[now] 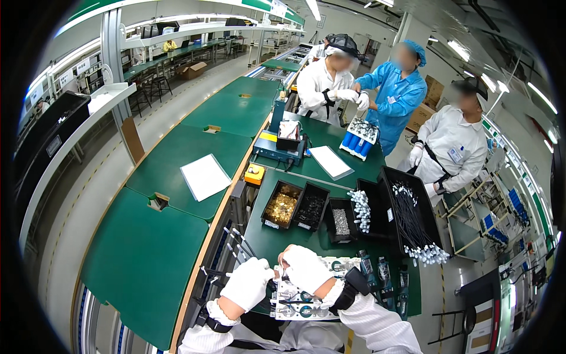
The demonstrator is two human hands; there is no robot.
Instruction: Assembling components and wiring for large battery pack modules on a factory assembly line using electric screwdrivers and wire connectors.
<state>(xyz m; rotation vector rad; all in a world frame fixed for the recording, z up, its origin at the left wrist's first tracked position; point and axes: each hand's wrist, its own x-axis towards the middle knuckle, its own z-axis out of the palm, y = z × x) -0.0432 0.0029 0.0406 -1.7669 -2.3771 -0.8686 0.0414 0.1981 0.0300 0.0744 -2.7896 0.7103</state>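
My left hand point(246, 285), in a white glove, is closed with its fingertips at the upper left corner of a white fixture point(321, 311). My right hand point(306, 272), gloved too, curls over the same corner, fingertips almost meeting the left ones. What lies between either hand's fingers is too small or hidden to name. Round green parts point(306, 310) sit in the fixture. Dark rods with light ends point(237, 243) stick out beyond my left hand. Several dark, see-through cylinders point(384, 276) lie right of the fixture.
Ahead stand black bins of gold-coloured parts point(282, 205), small black parts point(312, 207) and silver fasteners point(341, 222). A larger black bin point(385, 177) holds white-tipped black cables point(411, 217). A yellow button box point(254, 174) and paper sheets point(206, 177) lie farther off. Co-workers point(389, 100) stand across the bench.
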